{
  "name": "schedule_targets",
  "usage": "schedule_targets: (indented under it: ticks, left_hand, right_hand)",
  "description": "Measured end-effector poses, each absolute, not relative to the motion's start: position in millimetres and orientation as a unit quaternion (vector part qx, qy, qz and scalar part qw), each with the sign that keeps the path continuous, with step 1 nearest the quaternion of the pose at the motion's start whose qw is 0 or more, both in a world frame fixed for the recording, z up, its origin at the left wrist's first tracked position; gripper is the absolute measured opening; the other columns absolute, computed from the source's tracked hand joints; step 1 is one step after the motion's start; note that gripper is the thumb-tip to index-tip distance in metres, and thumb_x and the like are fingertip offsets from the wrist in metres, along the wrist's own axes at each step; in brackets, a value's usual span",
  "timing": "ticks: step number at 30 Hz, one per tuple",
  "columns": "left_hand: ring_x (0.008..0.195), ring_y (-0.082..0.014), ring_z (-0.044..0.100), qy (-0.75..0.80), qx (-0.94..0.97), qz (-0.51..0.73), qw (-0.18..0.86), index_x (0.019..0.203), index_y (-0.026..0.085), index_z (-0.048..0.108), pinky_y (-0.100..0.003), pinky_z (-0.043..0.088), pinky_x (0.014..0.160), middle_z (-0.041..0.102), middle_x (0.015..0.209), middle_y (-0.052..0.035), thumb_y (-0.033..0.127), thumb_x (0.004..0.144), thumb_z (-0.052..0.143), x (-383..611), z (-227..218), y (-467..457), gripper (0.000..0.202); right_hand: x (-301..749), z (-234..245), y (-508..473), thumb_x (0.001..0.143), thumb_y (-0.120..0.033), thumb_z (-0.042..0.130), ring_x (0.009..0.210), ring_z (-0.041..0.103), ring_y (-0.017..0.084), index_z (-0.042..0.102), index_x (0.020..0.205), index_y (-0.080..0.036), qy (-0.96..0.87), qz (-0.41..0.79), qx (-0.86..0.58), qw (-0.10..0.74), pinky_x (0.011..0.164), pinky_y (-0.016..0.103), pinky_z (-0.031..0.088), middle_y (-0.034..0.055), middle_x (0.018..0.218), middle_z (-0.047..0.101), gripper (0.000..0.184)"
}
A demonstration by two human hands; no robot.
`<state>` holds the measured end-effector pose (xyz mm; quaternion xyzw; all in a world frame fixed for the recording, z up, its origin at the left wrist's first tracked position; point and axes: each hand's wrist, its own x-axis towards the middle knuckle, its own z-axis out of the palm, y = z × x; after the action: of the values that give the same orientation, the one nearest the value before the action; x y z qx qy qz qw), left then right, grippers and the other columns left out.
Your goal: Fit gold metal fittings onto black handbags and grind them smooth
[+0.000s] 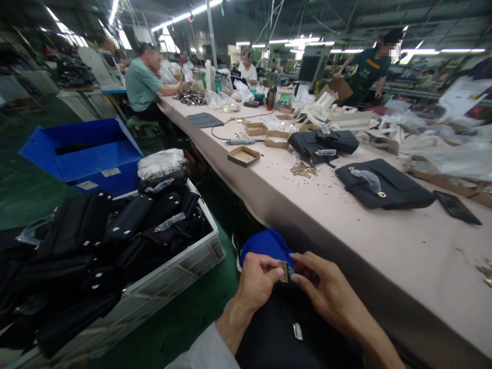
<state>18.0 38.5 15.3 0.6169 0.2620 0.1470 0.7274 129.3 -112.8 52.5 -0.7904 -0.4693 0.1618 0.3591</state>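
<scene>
We are sitting beside the long table (346, 241), which is running away on our right and carrying a black handbag (384, 187), a cardboard tray (243, 156) and scattered brass fittings (303, 169). On the floor to our left a white crate (184, 269) is brimming with black bags, and a blue bin (96, 159) is standing behind it. Further along the table a person in a green shirt (140, 84) is working (well apart from our own hands). A dark bag (269, 343) is lying in our lap. Just above it our left hand (257, 279) and right hand (326, 292) are meeting, both pinching closed on a small metal clasp (284, 271), which we are holding upright between thumbs and fingertips.
</scene>
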Motion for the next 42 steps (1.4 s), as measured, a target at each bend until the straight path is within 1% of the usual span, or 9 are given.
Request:
schedule_targets:
  ticks: [2, 6, 10, 12, 18, 22, 26, 30, 42]
  left_hand:
    - [0.062, -0.0162, 0.061, 0.227, 0.641, 0.127, 0.722, 0.068, 0.013, 0.082, -0.026, 0.044, 0.059, 0.074, 0.066, -0.0061, 0.021, 0.070, 0.073, 16.4, 19.7, 37.6, 0.011]
    - [0.061, -0.0154, 0.058, 0.218, 0.646, 0.107, 0.724, 0.064, 0.013, 0.080, -0.026, 0.041, 0.059, 0.073, 0.064, -0.0062, 0.021, 0.066, 0.077, 15.0, 23.0, 35.2, 0.009]
    - [0.047, -0.0093, 0.046, 0.249, 0.584, 0.098, 0.766, 0.060, 0.014, 0.070, -0.023, 0.032, 0.049, 0.063, 0.050, 0.0003, 0.022, 0.059, 0.084, 14.6, 16.6, 32.8, 0.016]
    - [0.044, -0.0085, 0.043, 0.261, 0.572, 0.099, 0.771, 0.062, 0.015, 0.068, -0.023, 0.030, 0.047, 0.061, 0.048, 0.0016, 0.022, 0.057, 0.085, 15.4, 12.4, 31.2, 0.020]
    - [0.053, -0.0135, 0.057, 0.266, 0.606, 0.127, 0.739, 0.067, 0.013, 0.070, -0.025, 0.040, 0.053, 0.071, 0.060, -0.0050, 0.022, 0.064, 0.083, 17.0, 15.8, 24.1, 0.016]
    - [0.065, -0.0184, 0.066, 0.277, 0.682, 0.163, 0.657, 0.075, 0.015, 0.076, -0.028, 0.048, 0.062, 0.075, 0.071, -0.0070, 0.023, 0.080, 0.074, 11.3, 28.7, 11.1, 0.010]
    - [0.057, -0.0160, 0.061, 0.244, 0.793, 0.240, 0.504, 0.092, 0.018, 0.079, -0.028, 0.043, 0.056, 0.072, 0.074, -0.0046, 0.021, 0.088, 0.068, 5.6, 29.3, -9.6, 0.012]
    - [0.059, -0.0176, 0.063, 0.191, 0.839, 0.343, 0.376, 0.092, 0.017, 0.074, -0.029, 0.042, 0.055, 0.068, 0.074, -0.0055, 0.012, 0.093, 0.060, 7.2, 18.8, -22.4, 0.015]
    - [0.060, -0.0183, 0.063, 0.148, 0.849, 0.435, 0.260, 0.101, 0.009, 0.070, -0.029, 0.047, 0.055, 0.064, 0.072, -0.0067, 0.001, 0.093, 0.058, 15.0, 5.5, -32.7, 0.017]
  right_hand:
    - [155.0, 67.0, -111.7, 0.095, -0.027, 0.066, 0.087, 0.065, 0.021, 0.070, 0.134, -0.023, -0.496, 0.277, -0.730, 0.380, 0.082, 0.032, 0.050, 0.0049, 0.101, 0.072, 0.039]
    - [181.4, 83.4, -100.9, 0.092, -0.034, 0.072, 0.088, 0.066, 0.021, 0.081, 0.113, -0.020, -0.521, 0.440, -0.618, 0.393, 0.080, 0.029, 0.050, 0.0042, 0.096, 0.075, 0.026]
    - [184.9, 78.0, -94.0, 0.087, -0.039, 0.079, 0.086, 0.067, 0.020, 0.083, 0.101, -0.017, -0.510, 0.480, -0.579, 0.417, 0.081, 0.028, 0.051, 0.0050, 0.094, 0.077, 0.026]
    - [187.1, 68.7, -93.3, 0.083, -0.041, 0.084, 0.078, 0.066, 0.018, 0.083, 0.096, -0.015, -0.495, 0.493, -0.567, 0.436, 0.074, 0.026, 0.051, 0.0053, 0.088, 0.076, 0.029]
    - [201.0, 40.6, -91.1, 0.074, -0.040, 0.092, 0.057, 0.056, 0.012, 0.082, 0.092, -0.010, -0.479, 0.539, -0.512, 0.467, 0.053, 0.021, 0.046, 0.0041, 0.072, 0.069, 0.036]
    - [206.7, 36.1, -90.5, 0.076, -0.035, 0.092, 0.056, 0.056, 0.011, 0.081, 0.092, -0.010, -0.471, 0.541, -0.502, 0.484, 0.052, 0.021, 0.046, 0.0036, 0.072, 0.068, 0.031]
    - [209.3, 37.7, -90.4, 0.077, -0.032, 0.091, 0.059, 0.057, 0.012, 0.081, 0.092, -0.010, -0.478, 0.530, -0.503, 0.486, 0.054, 0.021, 0.047, 0.0040, 0.074, 0.069, 0.028]
    - [210.7, 36.9, -91.4, 0.078, -0.030, 0.090, 0.057, 0.056, 0.011, 0.081, 0.093, -0.009, -0.468, 0.542, -0.494, 0.493, 0.053, 0.020, 0.047, 0.0050, 0.076, 0.071, 0.028]
    - [212.1, 21.5, -93.5, 0.075, -0.026, 0.093, 0.056, 0.063, 0.012, 0.082, 0.092, -0.009, -0.438, 0.551, -0.476, 0.528, 0.051, 0.020, 0.052, 0.0071, 0.078, 0.073, 0.026]
